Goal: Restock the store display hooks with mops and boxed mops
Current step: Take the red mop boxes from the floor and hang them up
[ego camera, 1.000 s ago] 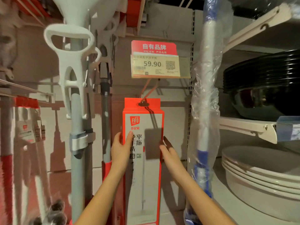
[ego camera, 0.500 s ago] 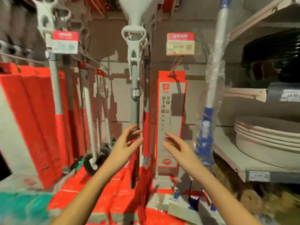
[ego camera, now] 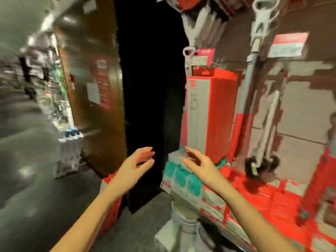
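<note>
The picture is heavily blurred. A row of red and white boxed mops (ego camera: 207, 113) hangs on the display at centre right. To their right hang loose mops (ego camera: 254, 99) with grey and white handles and dark heads near the bottom shelf. My left hand (ego camera: 138, 162) and my right hand (ego camera: 198, 162) are both held out in front of me, empty, fingers spread. The right hand is just below and in front of the boxed mops, not touching them.
A red bottom shelf (ego camera: 263, 193) runs along the right with teal and white packs (ego camera: 181, 177) at its near end. A brown panel (ego camera: 94, 88) and a dark gap stand at centre. Grey aisle floor (ego camera: 27, 179) stretches left, with a white stack (ego camera: 67, 153) on it.
The view has swung left, away from the hanging boxed mop by the price tag. Both hands have let go of it and now hang free, lower down.
</note>
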Available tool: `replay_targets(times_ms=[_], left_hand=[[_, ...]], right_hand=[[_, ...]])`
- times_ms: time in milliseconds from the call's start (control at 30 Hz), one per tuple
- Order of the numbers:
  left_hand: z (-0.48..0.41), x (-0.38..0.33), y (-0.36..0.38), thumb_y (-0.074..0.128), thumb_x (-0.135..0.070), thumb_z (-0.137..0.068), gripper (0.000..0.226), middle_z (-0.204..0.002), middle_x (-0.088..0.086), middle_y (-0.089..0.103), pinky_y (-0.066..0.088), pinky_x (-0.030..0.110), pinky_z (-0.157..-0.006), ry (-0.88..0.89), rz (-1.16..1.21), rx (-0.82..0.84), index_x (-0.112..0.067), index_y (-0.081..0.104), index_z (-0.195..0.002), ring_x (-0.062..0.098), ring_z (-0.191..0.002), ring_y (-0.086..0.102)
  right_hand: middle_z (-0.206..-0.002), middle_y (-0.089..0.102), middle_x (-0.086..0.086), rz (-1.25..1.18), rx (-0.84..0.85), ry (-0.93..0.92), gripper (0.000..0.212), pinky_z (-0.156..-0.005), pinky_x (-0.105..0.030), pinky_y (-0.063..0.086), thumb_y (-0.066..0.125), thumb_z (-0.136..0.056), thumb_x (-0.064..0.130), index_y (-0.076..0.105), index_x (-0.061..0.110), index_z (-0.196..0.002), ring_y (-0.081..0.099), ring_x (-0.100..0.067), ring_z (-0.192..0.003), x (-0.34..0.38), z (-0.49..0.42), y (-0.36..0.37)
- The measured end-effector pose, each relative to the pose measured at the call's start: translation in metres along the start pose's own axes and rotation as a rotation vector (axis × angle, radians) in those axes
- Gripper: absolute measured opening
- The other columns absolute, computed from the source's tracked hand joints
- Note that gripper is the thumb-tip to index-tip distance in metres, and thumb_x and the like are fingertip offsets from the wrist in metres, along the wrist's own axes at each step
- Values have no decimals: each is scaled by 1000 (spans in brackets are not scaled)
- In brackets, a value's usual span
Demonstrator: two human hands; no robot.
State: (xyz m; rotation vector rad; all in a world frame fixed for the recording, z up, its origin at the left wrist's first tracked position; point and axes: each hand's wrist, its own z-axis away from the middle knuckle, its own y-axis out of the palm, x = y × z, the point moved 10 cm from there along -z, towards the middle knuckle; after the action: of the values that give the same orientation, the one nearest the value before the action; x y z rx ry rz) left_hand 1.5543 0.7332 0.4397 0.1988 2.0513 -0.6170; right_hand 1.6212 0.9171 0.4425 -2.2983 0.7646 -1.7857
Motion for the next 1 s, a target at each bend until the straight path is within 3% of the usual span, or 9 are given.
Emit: replay_targets(times_ms=[67,200,367,533,633,733,867,1000], left_hand=[[17,36,-85,62,-20,-90,37,-123,-4,61,42,26,-103,-76,-28,-78,-24,51,-126,4,-115,57],[46,93,-235,58,-16,-92,32,-122,-9,61,43,26,-103,-171,-122,-203,-32,52,-119,-3,-110,57],[52,152,-362,58,-16,-92,35,-123,-4,61,44,25,-102,-234,-179,-304,-18,53,-127,3,-112,58],[25,226,-436,57,-16,-93,33,-118,-7,62,44,10,-94,-271,-171,-361,-19,51,-125,-6,-108,56],[-11,283,-475,58,-16,-93,34,-118,-4,61,43,6,-90,-296,-157,-368,-19,50,-125,-5,-106,56],[-63,340,-514,58,-13,-93,39,-123,3,61,43,10,-92,-317,-163,-344,-12,49,-131,6,-111,58],[-142,409,-559,56,-6,-93,37,-123,14,60,42,2,-83,-350,-153,-298,-3,48,-129,12,-106,56],[-214,465,-583,56,-11,-93,34,-116,4,59,43,3,-81,-360,-113,-234,-10,49,-126,6,-102,57]], right_hand=[[-134,52,-13,-45,91,10,50,-84,1,39,59,-91,6,43,8,-138,51,-10,-113,10,-32,84],[-139,49,-3,-94,255,17,53,-101,-22,39,60,-92,23,41,21,-142,52,-10,-120,35,-89,233],[-142,47,-1,-128,365,22,56,-100,-23,38,58,-92,31,37,28,-144,48,-6,-119,60,-156,371],[-143,46,-3,-113,459,-2,54,-87,-12,36,56,-94,28,36,23,-145,45,-3,-115,62,-229,490],[-143,46,-7,-119,484,-3,57,-93,-18,36,57,-94,27,35,20,-146,49,-9,-119,51,-285,548],[-142,47,-11,-161,481,51,56,-93,-20,39,59,-93,23,37,18,-145,52,-9,-113,29,-352,601],[-141,49,-12,-168,446,111,54,-90,-19,40,57,-94,21,38,16,-144,52,-8,-109,1,-438,646],[-140,47,-11,-156,415,181,54,-87,-18,40,57,-94,23,37,17,-144,50,-10,-114,-26,-508,667]])
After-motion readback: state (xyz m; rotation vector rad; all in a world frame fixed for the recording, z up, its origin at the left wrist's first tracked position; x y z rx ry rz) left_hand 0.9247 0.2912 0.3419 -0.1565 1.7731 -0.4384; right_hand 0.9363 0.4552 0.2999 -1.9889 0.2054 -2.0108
